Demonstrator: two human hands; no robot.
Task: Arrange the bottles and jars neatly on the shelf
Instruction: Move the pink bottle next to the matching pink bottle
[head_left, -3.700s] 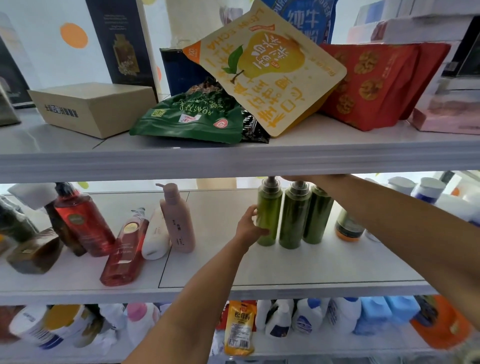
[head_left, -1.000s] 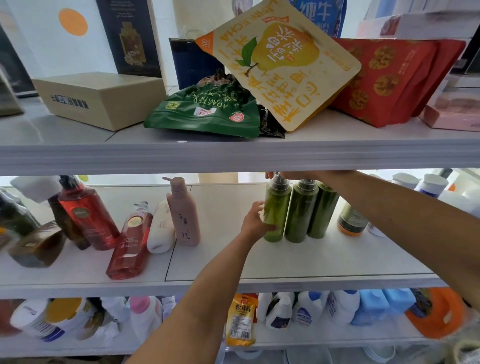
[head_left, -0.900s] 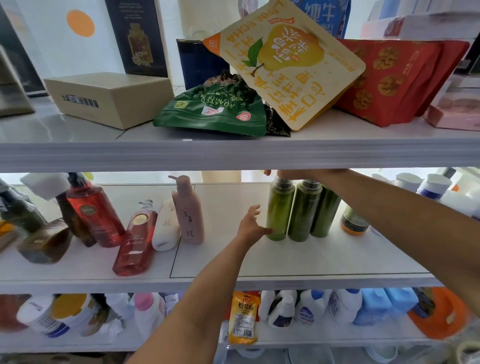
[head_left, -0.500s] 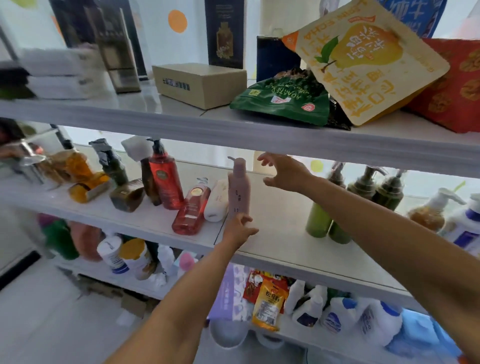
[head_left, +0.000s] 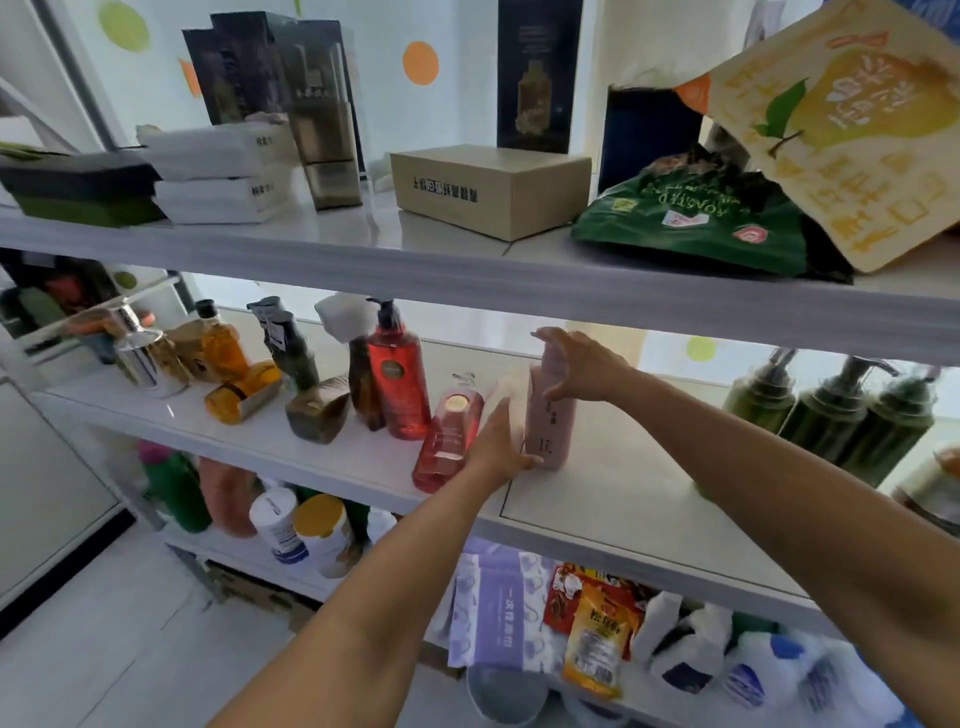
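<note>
Head view: tall matte-pink plastic pump bottle (head_left: 551, 421), upright on the white middle shelf (head_left: 623, 499), beside a leaning white bottle (head_left: 506, 397). Right hand (head_left: 577, 370): grip curled round its top. Left hand (head_left: 497, 448): flat, fingers straight, thumb at its base. Recommended handling: slide slowly with the base steadied, sparing the neighbours.

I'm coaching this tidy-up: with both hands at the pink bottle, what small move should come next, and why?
Probably steady the pink bottle with the right hand, which curls round its top, while the left hand, open at its base, stands the white bottle upright. Both it and the red bottle lean sideways.
</note>
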